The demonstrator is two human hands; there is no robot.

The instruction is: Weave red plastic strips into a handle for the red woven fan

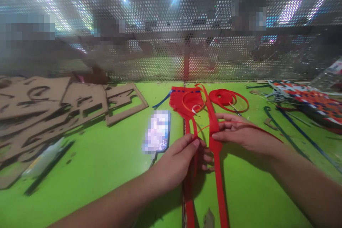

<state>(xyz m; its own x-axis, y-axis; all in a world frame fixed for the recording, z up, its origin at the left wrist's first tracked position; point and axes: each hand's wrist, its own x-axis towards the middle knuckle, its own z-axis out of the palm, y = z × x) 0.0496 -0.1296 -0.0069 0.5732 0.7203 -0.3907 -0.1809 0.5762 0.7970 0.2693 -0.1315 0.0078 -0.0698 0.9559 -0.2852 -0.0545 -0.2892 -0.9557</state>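
Observation:
A red fabric piece (177, 101) with blue stitch-like marks along its top edge lies ahead of my hands, with long red bands running from it toward me. My left hand (188, 155) pinches a narrow red ribbon (195, 128) between thumb and forefinger, its other fingers curled below. To its right, my right hand (240, 133) grips a wide red strap (211, 117) between thumb and fingers. A thin red strip passes across between the hands. Beyond the right hand lies a coiled roll of red ribbon (221, 97).
A lit phone (157, 131) with a cable rests left of my hands. Cardboard cut-outs (88, 99) and a bottle (44, 160) are at left. A multicoloured woven piece (307, 99) and loose strips (310, 139) lie at right. A perforated metal screen (149, 53) closes the back.

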